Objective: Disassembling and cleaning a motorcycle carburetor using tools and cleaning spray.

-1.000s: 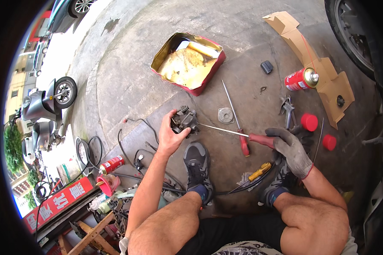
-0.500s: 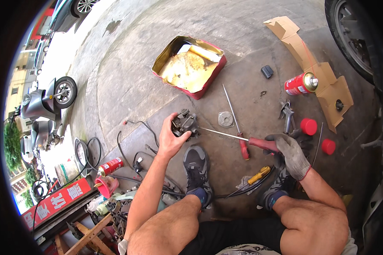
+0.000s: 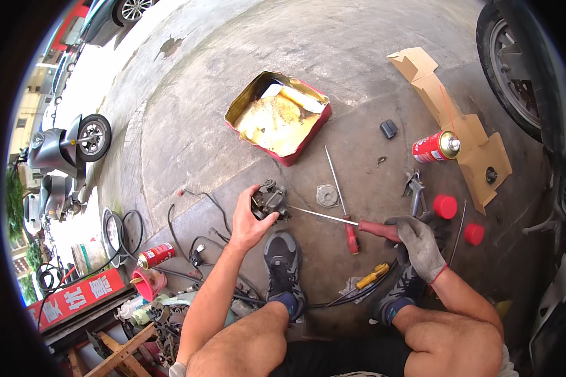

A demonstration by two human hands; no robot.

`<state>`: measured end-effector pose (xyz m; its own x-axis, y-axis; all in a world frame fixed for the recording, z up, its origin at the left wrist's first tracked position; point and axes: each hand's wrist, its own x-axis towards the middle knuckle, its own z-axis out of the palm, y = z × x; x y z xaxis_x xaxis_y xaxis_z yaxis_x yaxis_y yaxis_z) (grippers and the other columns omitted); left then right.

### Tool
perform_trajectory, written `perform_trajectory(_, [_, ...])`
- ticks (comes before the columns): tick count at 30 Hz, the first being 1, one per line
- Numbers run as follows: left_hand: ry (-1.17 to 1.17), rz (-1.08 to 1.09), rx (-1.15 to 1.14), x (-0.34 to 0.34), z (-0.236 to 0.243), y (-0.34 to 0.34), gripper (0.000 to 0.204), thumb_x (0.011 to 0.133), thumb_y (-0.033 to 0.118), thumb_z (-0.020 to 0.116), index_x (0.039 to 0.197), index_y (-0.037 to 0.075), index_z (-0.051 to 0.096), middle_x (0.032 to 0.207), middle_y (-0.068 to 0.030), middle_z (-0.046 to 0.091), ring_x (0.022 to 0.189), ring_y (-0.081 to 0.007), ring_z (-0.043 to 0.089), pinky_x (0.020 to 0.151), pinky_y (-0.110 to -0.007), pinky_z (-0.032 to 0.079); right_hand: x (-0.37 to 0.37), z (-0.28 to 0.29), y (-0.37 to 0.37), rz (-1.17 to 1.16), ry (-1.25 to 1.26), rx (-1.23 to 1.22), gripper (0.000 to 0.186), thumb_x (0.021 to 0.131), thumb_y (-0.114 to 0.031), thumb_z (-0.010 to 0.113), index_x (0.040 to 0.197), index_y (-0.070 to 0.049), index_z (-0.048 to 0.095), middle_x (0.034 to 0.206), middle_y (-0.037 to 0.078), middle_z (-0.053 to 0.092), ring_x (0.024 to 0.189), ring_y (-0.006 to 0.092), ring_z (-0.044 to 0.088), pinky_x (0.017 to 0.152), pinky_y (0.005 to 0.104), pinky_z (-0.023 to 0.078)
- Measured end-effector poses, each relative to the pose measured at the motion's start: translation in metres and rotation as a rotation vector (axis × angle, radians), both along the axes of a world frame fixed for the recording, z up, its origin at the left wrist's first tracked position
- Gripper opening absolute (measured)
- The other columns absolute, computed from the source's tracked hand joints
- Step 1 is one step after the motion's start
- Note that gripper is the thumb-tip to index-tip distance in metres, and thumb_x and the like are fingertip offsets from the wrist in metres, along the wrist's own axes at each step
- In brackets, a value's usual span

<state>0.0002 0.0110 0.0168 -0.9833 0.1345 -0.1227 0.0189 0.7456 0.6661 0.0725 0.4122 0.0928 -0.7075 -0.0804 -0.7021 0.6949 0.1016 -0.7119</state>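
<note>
My bare left hand [image 3: 250, 226] grips a dark metal carburetor [image 3: 271, 200]. My gloved right hand [image 3: 418, 246] is closed on the handle of a red screwdriver [image 3: 378, 229], whose long shaft reaches to the carburetor's side. A second screwdriver [image 3: 352, 240] lies on the concrete beside a round metal plate [image 3: 327, 196]. To the right are a metal trigger tool [image 3: 415, 191], a red spray can [image 3: 431, 147], two red caps [image 3: 444, 207] and a small black part [image 3: 388, 129]. A yellow-handled tool [image 3: 371, 276] lies by my right foot.
A red tin tray [image 3: 302, 147] holding oily liquid sits ahead. Folded cardboard [image 3: 446, 107] and a wheel [image 3: 509, 69] are at right. At left are tangled cables [image 3: 204, 251], another spray can [image 3: 156, 255], a pink container [image 3: 149, 286], a red sign [image 3: 82, 293] and a scooter [image 3: 63, 160].
My hands, carburetor and screwdriver appear lower in the picture, as do most things on the ground, as the view has shifted. Both hands keep their grip; the screwdriver stays against the carburetor.
</note>
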Motion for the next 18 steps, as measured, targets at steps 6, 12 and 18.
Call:
perform_trajectory(6, [-0.018,0.015,0.004,0.000,0.000,0.002,0.080,0.071,0.019,0.085,0.139,-0.002,0.048,0.132,-0.0206,0.056,0.124,-0.0352,0.056,0.107,-0.040,0.045,0.002,0.004,-0.007,0.326,0.596,0.371,0.033,0.098,-0.018,0.063,0.127,-0.001,0.064,0.103,0.012,0.070,0.101,0.0200,0.067,0.091,0.0354,0.052])
perform_trajectory(12, [0.003,0.007,0.018,0.001,-0.002,0.001,0.080,0.071,0.020,0.085,0.138,-0.003,0.047,0.131,-0.0211,0.056,0.124,-0.0364,0.056,0.106,-0.040,0.045,0.004,-0.004,-0.012,-0.158,0.040,-0.166,0.031,0.102,-0.021,0.058,0.126,-0.002,0.064,0.089,0.003,0.066,0.064,0.0054,0.056,0.057,0.0228,0.046])
perform_trajectory(18, [-0.010,-0.001,0.022,0.000,0.000,0.002,0.080,0.071,0.020,0.085,0.138,-0.003,0.047,0.131,-0.0207,0.056,0.124,-0.0366,0.056,0.106,-0.041,0.045,0.009,-0.010,-0.003,-0.083,0.066,-0.040,0.039,0.103,-0.025,0.056,0.134,-0.002,0.058,0.095,0.004,0.066,0.072,0.0061,0.058,0.060,0.0221,0.047])
